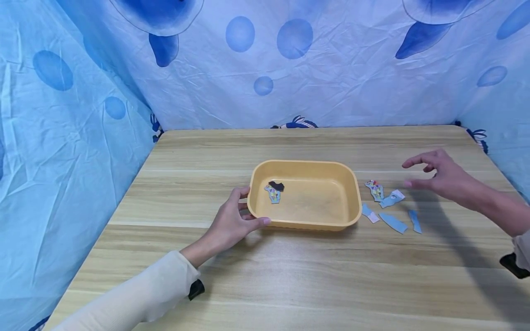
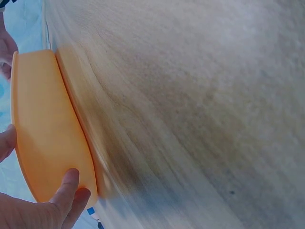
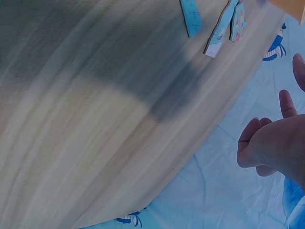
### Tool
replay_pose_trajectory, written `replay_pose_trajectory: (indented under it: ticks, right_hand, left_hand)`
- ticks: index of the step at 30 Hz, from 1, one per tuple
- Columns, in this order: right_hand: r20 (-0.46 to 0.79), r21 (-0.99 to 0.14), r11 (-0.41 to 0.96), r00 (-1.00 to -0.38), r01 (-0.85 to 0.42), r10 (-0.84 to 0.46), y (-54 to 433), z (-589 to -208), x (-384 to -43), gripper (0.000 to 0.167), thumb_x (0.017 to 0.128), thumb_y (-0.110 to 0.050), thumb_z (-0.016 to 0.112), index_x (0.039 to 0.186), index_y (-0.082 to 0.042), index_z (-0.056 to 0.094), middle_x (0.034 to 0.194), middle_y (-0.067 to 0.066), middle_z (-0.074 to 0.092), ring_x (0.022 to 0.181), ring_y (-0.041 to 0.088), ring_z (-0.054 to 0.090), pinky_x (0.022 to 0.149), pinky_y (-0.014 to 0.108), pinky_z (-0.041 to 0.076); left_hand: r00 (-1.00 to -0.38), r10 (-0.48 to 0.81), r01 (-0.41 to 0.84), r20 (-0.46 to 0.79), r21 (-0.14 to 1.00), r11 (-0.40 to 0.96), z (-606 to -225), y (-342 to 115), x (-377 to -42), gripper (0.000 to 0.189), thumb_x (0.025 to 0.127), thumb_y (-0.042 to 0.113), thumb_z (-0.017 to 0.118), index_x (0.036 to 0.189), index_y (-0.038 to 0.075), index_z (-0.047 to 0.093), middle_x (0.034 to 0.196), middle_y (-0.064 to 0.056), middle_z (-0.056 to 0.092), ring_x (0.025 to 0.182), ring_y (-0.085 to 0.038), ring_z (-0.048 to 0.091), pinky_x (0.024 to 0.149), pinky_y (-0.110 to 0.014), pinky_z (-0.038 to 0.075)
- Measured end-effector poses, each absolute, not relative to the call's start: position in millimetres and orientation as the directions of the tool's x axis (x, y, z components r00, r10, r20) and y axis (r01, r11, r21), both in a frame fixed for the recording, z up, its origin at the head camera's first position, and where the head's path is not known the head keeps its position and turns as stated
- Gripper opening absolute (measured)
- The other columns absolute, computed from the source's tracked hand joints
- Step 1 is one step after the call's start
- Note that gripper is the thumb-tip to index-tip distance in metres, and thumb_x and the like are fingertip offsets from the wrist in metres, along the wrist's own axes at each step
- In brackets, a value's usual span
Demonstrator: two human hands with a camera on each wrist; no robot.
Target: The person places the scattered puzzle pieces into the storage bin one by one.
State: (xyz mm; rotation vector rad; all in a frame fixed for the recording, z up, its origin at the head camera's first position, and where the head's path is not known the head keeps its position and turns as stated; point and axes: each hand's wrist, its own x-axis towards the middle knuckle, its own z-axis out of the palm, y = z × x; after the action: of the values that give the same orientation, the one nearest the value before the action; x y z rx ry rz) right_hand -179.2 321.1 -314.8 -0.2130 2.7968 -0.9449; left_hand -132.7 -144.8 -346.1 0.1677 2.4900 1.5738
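Observation:
A yellow plastic tray [image 1: 306, 225] with raised walls stands on the wooden table. My left hand [image 1: 233, 218] holds its near left corner, thumb at the front rim and fingers against the left side; in the left wrist view fingertips [image 2: 71, 177] touch the outer wall. Inside, toward the left, lie a black puzzle piece [image 1: 276, 186] and a colourful one [image 1: 273, 195]. My right hand [image 1: 445, 177] hovers right of the tray with thumb and forefinger apart, nothing between them. Left of it lie a colourful puzzle piece [image 1: 376, 191] and a blue-and-white piece [image 1: 392, 198].
Nearer the front, a blue-and-pink piece [image 1: 370, 213], a curved blue piece [image 1: 393, 223] and a narrow blue piece [image 1: 415, 221] lie flat on the table [image 1: 310, 280]. Blue patterned cloth [image 1: 198, 87] hangs behind the table and at both sides.

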Motion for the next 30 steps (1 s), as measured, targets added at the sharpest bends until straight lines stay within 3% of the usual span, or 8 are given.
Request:
replay_pose_trajectory:
  ticks: [20, 30]
  right_hand:
    - [-0.103, -0.606, 0.792, -0.979, -0.078, -0.176, 340, -331, -156, 0.054, 0.088, -0.023, 0.072, 0.130, 0.001, 0.048, 0.135, 0.030, 0.023, 0.108, 0.046, 0.032, 0.066, 0.034, 0.040]
    - [-0.164, -0.580, 0.814, -0.973, -0.040, -0.164, 340, -337, -147, 0.058, 0.087, -0.027, 0.073, 0.132, -0.001, 0.047, 0.130, 0.030, 0.022, 0.106, 0.046, 0.029, 0.066, 0.035, 0.038]
  left_hand:
    - [-0.974, 0.198, -0.011, -0.106, 0.904, 0.427, -345, -144, -132, 0.089, 0.070, 0.018, 0.088, 0.141, 0.010, 0.035, 0.136, -0.012, 0.049, 0.114, -0.029, 0.060, 0.088, -0.031, 0.056]
    - [-0.972, 0.208, -0.011, -0.105, 0.912, 0.410, -345, -145, -133, 0.087, 0.070, 0.017, 0.087, 0.140, 0.009, 0.036, 0.134, -0.013, 0.050, 0.113, -0.029, 0.060, 0.087, -0.030, 0.057]
